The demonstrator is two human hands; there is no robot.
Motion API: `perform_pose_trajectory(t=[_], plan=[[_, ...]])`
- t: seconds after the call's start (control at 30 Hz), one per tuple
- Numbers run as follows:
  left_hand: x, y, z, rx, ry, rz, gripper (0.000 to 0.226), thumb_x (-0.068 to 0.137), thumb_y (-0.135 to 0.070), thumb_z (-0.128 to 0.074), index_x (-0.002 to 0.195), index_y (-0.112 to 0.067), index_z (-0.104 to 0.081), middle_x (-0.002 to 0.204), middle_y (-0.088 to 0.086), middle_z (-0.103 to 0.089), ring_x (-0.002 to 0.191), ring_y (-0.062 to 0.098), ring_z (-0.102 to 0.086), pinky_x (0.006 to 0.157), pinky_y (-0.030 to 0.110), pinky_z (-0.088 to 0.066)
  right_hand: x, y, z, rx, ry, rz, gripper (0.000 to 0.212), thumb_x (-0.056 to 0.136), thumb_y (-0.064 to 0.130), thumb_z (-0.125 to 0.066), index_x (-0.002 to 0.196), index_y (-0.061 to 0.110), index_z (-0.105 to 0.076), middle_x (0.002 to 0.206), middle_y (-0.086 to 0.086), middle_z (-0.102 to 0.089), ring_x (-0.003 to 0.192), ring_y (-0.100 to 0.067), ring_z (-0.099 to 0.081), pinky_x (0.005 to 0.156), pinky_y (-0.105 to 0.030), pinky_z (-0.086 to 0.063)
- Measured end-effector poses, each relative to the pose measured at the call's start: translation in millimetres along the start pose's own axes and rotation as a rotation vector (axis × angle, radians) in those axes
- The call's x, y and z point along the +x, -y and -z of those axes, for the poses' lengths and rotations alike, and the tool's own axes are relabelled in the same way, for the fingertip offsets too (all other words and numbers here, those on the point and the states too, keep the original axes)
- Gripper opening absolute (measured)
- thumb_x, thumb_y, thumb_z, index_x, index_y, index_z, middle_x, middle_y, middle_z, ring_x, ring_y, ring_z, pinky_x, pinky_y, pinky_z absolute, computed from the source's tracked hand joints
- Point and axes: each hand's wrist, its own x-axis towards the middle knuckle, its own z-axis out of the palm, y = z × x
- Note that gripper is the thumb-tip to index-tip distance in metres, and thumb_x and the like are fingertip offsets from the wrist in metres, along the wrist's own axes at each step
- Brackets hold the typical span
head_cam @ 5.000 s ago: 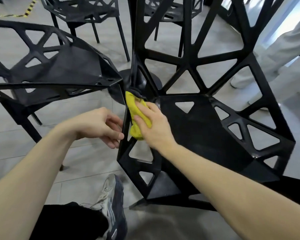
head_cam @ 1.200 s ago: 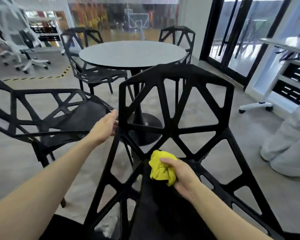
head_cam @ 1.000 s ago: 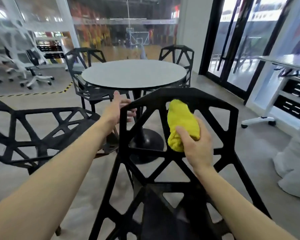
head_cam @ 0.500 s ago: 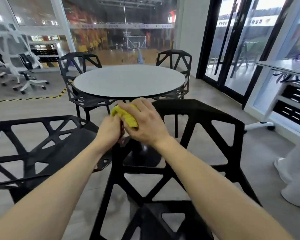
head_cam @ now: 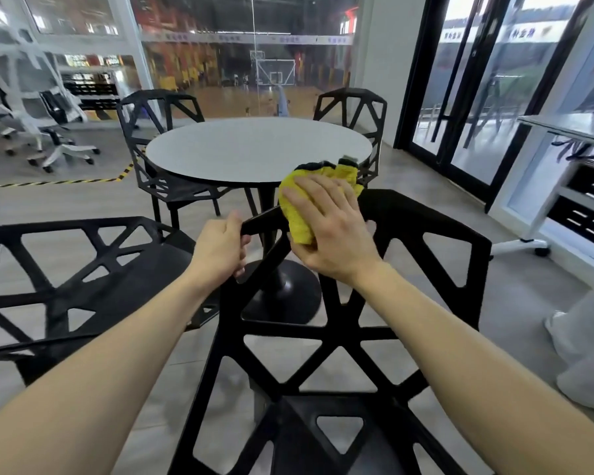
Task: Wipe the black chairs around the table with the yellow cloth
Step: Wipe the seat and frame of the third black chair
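Yellow cloth (head_cam: 300,214) under right hand (head_cam: 330,228).

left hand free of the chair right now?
No, the left hand grips the top-left corner of the nearest black chair's backrest while the right hand presses the yellow cloth on its top rail.

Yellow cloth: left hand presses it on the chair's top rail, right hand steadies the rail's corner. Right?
Hands are swapped. The head view shows the right hand pressing the yellow cloth on the chair's top rail, while the left hand grips the rail's corner.
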Motion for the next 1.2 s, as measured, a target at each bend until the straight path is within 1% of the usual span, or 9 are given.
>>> perform_pose_trajectory(t=[0.1, 0.17, 0.27, 0.43, 0.7, 0.8, 0.97, 1.07, 1.2], plan=[[-1.1, -0.5, -2.8, 0.017, -0.026, -0.031, 0.053, 0.112, -0.038, -0.035, 0.064, -0.016, -0.044, 0.046, -0.002, -0.035, 0.039, 0.020, -0.033, 0.042, 0.026, -0.033, -0.1, -21.8, 19.6, -0.088, 0.108, 0.056, 0.081, 0.091, 0.080, -0.054, 0.159, 0.036, -0.046, 0.172, -0.002, -0.031, 0.163, -0.033, -0.017, 0.123, -0.072, -0.013], [-3.0, -1.8, -4.0, 0.022, -0.036, -0.030, 0.053, 0.113, -0.037, -0.034, 0.067, -0.014, -0.046, 0.046, -0.003, -0.037, 0.039, 0.020, -0.034, 0.041, 0.026, -0.033, 16.4, -31.6, 29.0, -0.019, 0.201, 0.015, 0.080, 0.089, 0.090, -0.047, 0.152, 0.041, -0.051, 0.174, -0.009, -0.026, 0.158, -0.036, -0.027, 0.124, -0.067, -0.020], [-6.1, -2.5, -4.3, 0.021, -0.045, -0.013, 0.054, 0.115, -0.038, -0.033, 0.070, -0.012, -0.048, 0.044, -0.006, -0.040, 0.039, 0.018, -0.035, 0.042, 0.027, -0.034, 29.8, -20.6, 16.1, 0.021, 0.163, -0.039, 0.066, 0.092, 0.075, -0.058, 0.140, 0.030, -0.061, 0.145, -0.013, -0.059, 0.125, -0.039, -0.059, 0.110, -0.055, -0.040], [-8.7, -0.1, -3.2, 0.032, -0.049, -0.063, 0.056, 0.115, -0.041, -0.033, 0.069, -0.013, -0.048, 0.046, -0.003, -0.040, 0.040, 0.020, -0.037, 0.045, 0.028, -0.036, -50.5, 27.6, -24.5, -0.093, -0.100, -0.050, 0.046, 0.089, 0.024, -0.067, 0.134, 0.019, -0.070, 0.142, -0.018, -0.063, 0.129, -0.044, -0.059, 0.103, -0.054, -0.044], [-17.2, 6.6, -1.1, 0.342, -0.099, -0.250, 0.063, 0.113, -0.061, -0.025, 0.075, -0.019, -0.053, 0.061, 0.012, -0.063, 0.048, 0.025, -0.068, 0.061, 0.037, -0.057, -3.0, 16.9, -1.8, -0.175, -0.019, -0.092, 0.083, 0.088, 0.082, -0.053, 0.151, 0.028, -0.058, 0.165, -0.014, -0.042, 0.148, -0.040, -0.042, 0.118, -0.068, -0.026], [-23.0, 11.7, -1.2, 0.607, -0.171, -0.360, 0.048, 0.113, -0.062, -0.020, 0.092, -0.028, -0.045, 0.078, 0.002, -0.062, 0.075, 0.037, -0.063, 0.076, 0.053, -0.055, -23.1, 21.4, -22.6, -0.194, -0.042, -0.139, 0.075, 0.096, 0.067, -0.055, 0.155, 0.023, -0.053, 0.164, -0.018, -0.042, 0.142, -0.044, -0.046, 0.105, -0.057, -0.039], [-23.7, 14.1, -0.7, 0.646, -0.189, -0.455, 0.044, 0.115, -0.056, -0.020, 0.096, -0.022, -0.039, 0.069, -0.003, -0.053, 0.070, 0.033, -0.053, 0.071, 0.052, -0.051, -113.0, 28.6, -43.7, -0.178, 0.095, -0.051, 0.073, 0.078, 0.035, -0.081, 0.146, 0.018, -0.062, 0.144, -0.023, -0.039, 0.119, -0.048, -0.047, 0.092, -0.059, -0.053], [-24.0, 14.8, -1.2, 0.710, -0.189, -0.463, 0.043, 0.115, -0.056, -0.021, 0.097, -0.021, -0.040, 0.067, -0.004, -0.050, 0.071, 0.036, -0.051, 0.068, 0.050, -0.047, -50.5, 22.2, -8.6, 0.003, -0.162, -0.088, 0.061, 0.079, 0.019, -0.074, 0.138, 0.012, -0.064, 0.131, -0.024, -0.056, 0.106, -0.046, -0.057, 0.090, -0.054, -0.053], [-22.9, 16.0, -0.1, 0.725, -0.204, -0.435, 0.044, 0.115, -0.056, -0.022, 0.097, -0.021, -0.041, 0.066, -0.003, -0.052, 0.065, 0.031, -0.049, 0.067, 0.044, -0.037, 29.4, 1.8, 15.5, -0.099, -0.281, -0.300, 0.042, 0.093, 0.039, -0.068, 0.127, 0.014, -0.066, 0.134, -0.019, -0.056, 0.115, -0.040, -0.054, 0.094, -0.050, -0.050]])
